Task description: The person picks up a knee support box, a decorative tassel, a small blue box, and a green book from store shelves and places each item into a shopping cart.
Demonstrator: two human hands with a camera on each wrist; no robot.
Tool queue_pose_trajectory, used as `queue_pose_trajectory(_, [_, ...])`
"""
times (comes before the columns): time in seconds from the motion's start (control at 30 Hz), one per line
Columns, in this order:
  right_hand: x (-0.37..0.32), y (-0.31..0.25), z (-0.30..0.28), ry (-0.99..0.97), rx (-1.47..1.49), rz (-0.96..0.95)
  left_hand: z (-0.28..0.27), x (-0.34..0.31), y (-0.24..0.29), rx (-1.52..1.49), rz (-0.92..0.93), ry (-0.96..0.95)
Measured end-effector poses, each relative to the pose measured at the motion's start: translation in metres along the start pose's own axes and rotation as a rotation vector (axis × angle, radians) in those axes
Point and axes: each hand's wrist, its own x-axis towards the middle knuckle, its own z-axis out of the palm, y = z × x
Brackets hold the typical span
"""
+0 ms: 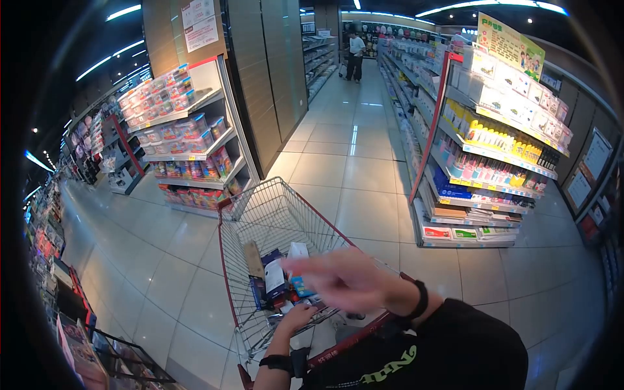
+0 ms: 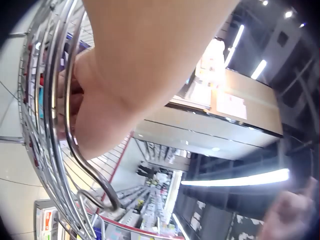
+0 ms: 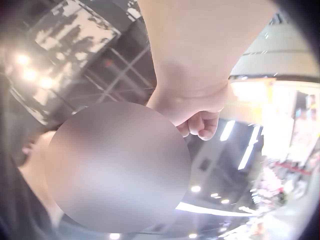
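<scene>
A wire shopping cart [image 1: 227,273] with red edging stands in front of me, goods lying in its basket. My left hand [image 1: 300,317] is at the cart's near end. In the left wrist view, its curled fingers [image 2: 64,112] hold on at the metal bars [image 2: 69,90]. Raised over the basket is my right hand [image 1: 348,276], blurred, one finger stretched out to the left and nothing held. The right wrist view shows its other fingers [image 3: 200,125] loosely bent. Beneath it lie a white-labelled package [image 1: 275,278] and a brown box [image 1: 253,260].
A shelf of packaged goods [image 1: 188,140] stands ahead left against a panelled pillar [image 1: 263,84]. Ahead right is a lit shelf end [image 1: 494,143] with bottles and boxes. Between them a tiled aisle [image 1: 331,162] runs back to a standing person [image 1: 355,55].
</scene>
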Motion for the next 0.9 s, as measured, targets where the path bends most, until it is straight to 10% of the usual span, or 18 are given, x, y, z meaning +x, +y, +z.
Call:
queue_pose_trajectory(0.1, [-0.021,0.117,0.007,0.210,-0.179,0.574,-0.029,-0.030,0.093,0.125,-0.142,-0.046])
queue_pose_trajectory(0.2, [-0.099,0.254,0.022,0.123,-0.437,0.728,-0.028,-0.034,0.093,0.081,-0.122,-0.117])
queue_pose_trajectory(0.33, [-0.118,0.256,0.024,-0.506,-0.571,0.839,-0.030,-0.037,0.094,0.127,-0.176,-0.026])
queue_pose_trajectory(0.9, [-0.130,0.268,0.037,-0.586,-0.327,0.950,-0.009,-0.020,0.056,-0.012,-0.235,-0.101])
